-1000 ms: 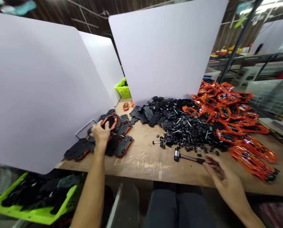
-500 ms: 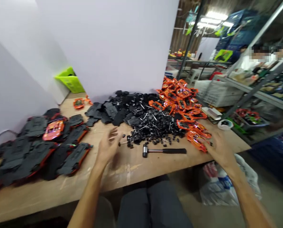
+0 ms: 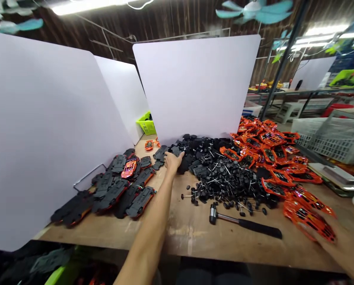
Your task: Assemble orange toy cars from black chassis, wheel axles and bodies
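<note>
My left hand (image 3: 173, 160) reaches out to the left end of a heap of black plastic car chassis plates (image 3: 199, 170). Its thumb and fingers are apart at the near plates, and the fingertips are partly hidden. At the right, my right hand (image 3: 335, 243), smeared by motion, has its fingers around the near edge of a shiny orange toy car body (image 3: 310, 219). That body lies at the front of a pile of similar orange car bodies (image 3: 271, 138). Between the hands is a heap of small black wheels on metal axles (image 3: 224, 178).
A hammer (image 3: 245, 224) with a black handle lies near the table's front edge. Several assembled cars (image 3: 108, 190) rest upside down at the left, one orange side up (image 3: 129, 168). White panels (image 3: 194, 87) stand behind, beside a lime basket (image 3: 147, 126).
My left hand has moved forward to the black chassis plates. My right hand has closed on an orange car body. The view has tilted up and swung left.
</note>
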`<state>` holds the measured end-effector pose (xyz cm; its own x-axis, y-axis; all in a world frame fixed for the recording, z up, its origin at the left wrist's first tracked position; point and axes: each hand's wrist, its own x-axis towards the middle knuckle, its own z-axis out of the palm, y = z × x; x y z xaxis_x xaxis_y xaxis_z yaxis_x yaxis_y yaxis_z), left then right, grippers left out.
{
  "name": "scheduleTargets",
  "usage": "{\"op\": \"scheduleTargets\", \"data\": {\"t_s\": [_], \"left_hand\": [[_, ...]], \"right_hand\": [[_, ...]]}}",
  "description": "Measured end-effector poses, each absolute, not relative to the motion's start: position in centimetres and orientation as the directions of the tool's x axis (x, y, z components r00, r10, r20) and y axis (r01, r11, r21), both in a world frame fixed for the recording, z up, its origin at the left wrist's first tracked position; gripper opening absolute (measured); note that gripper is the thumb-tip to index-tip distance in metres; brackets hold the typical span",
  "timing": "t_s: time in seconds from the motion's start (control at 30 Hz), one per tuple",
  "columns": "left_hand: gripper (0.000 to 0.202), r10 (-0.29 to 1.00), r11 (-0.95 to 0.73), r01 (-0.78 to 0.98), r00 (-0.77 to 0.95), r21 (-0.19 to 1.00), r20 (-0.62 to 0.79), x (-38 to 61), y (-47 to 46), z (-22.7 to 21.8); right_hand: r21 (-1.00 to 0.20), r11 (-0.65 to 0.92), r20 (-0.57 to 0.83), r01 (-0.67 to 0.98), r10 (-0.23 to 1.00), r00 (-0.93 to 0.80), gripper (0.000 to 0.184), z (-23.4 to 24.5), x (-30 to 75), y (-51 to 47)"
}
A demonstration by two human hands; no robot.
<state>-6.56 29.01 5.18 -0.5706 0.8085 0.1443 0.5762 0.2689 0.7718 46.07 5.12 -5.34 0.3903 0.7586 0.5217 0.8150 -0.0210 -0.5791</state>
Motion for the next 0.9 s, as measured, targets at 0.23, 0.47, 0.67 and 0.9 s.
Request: {"op": "scheduleTargets", "data": {"t_s": [0.23,0.47,0.67,0.9], "left_hand": [[0.035,0.894,0.141,0.657,-0.406,0.741,0.190,-5.2,26.9,2.8],[0.019,0.912,-0.097,0.540,-0.288,0.836,0.292,-8.2,23.5,4.2],[0.030,0.938,-0.107,0.273,-0.293,0.956,0.188,-9.7,13.8,3.5],[0.043,0.957,0.260,-0.600,0.056,0.757,-0.284,-10.9,3.6,2.3]], "right_hand": [[-0.454,-0.025,0.527,0.891,0.799,0.291,0.059,-3.8,43.7,3.6],[-0.433,0.144,0.686,0.890,0.693,0.222,0.038,3.6,34.7,3.1],[-0.438,0.529,0.588,0.727,0.780,-0.213,0.021,3.9,18.8,7.2],[-0.507,0.481,0.221,0.715,0.874,-0.432,0.017,4.4,9.0,16.2]]}}
